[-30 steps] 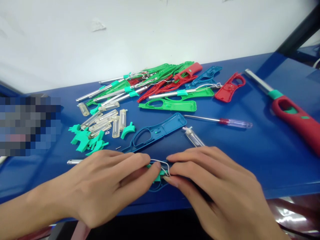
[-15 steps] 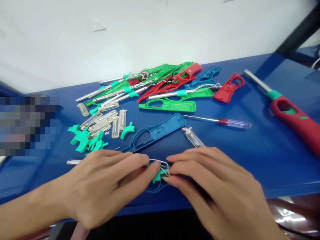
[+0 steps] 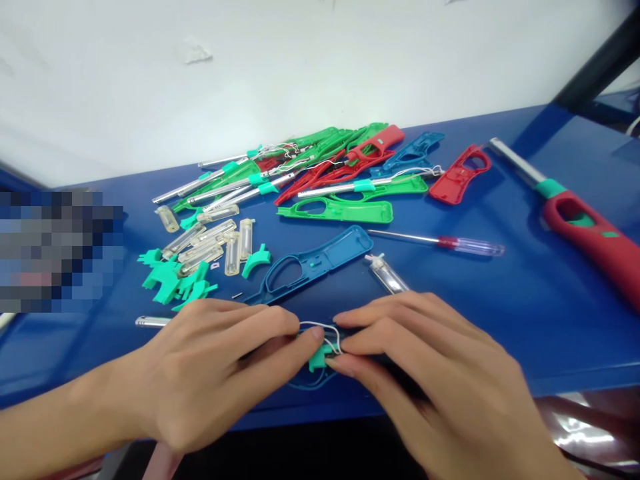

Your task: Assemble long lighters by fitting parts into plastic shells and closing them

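Observation:
Near the front edge of the table, both hands bend over a partly assembled gas lighter. My left hand (image 3: 215,373) is closed on its left part, and a silver lighter tube (image 3: 153,321) sticks out beyond that hand. My right hand (image 3: 440,373) pinches the right part with thumb and fingertips. Between the hands show a green trigger (image 3: 317,359), a looping white wire (image 3: 321,325) and the rim of a blue lighter half-shell (image 3: 311,385). My fingers hide most of this shell. Another blue half-shell (image 3: 345,249) lies just behind, and a clear gas tank (image 3: 389,277) rests beside my right hand.
A screwdriver (image 3: 465,246) and a finished red lighter (image 3: 590,227) lie to the right. Several clear tanks (image 3: 233,253) and green triggers (image 3: 163,280) are heaped at left. Behind them is a pile of green half-shells (image 3: 345,211), red half-shells (image 3: 457,180) and tubes.
The green trigger and white wire between my fingers have shifted very slightly. Both hands keep nearly the same place and grip, and the view has moved a little.

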{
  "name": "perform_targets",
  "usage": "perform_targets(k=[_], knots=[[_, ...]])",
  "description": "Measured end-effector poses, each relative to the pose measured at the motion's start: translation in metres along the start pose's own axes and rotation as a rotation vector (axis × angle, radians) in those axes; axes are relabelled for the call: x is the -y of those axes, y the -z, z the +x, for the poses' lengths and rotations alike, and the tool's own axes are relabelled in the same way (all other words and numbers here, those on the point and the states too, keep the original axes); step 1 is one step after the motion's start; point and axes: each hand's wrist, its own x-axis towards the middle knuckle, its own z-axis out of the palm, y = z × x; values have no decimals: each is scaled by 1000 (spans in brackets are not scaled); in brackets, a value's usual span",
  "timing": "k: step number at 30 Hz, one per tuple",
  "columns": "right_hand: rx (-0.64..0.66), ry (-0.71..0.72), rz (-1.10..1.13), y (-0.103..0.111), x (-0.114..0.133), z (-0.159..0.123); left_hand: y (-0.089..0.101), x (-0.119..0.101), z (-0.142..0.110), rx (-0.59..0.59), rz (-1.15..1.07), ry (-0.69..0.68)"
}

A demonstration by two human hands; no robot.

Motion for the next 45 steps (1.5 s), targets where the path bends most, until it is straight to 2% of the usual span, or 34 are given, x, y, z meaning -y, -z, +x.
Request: perform_targets(k=[3,8,11,15,21,35,43,45], knots=[[23,27,11,2,-2,1,1,1,7,12,-46,-25],[13,41,44,7,-6,1,-5,-1,10,-11,-154,93],[26,38,52,11,-7,1,-4,-4,12,-26,-143,115],[79,56,66,15,-7,5,5,-5,19,-25,-46,65],[83,52,94,16,-5,11,11,-7,26,3,72,-30],[188,1,91,14,-4,5,4,-8,20,-77,4,-1],[176,-21,85,10,-2,1,9,-8,27,-92,23,-22],[161,-12,76,10,-2,0,8,-8,26,-63,20,-22]])
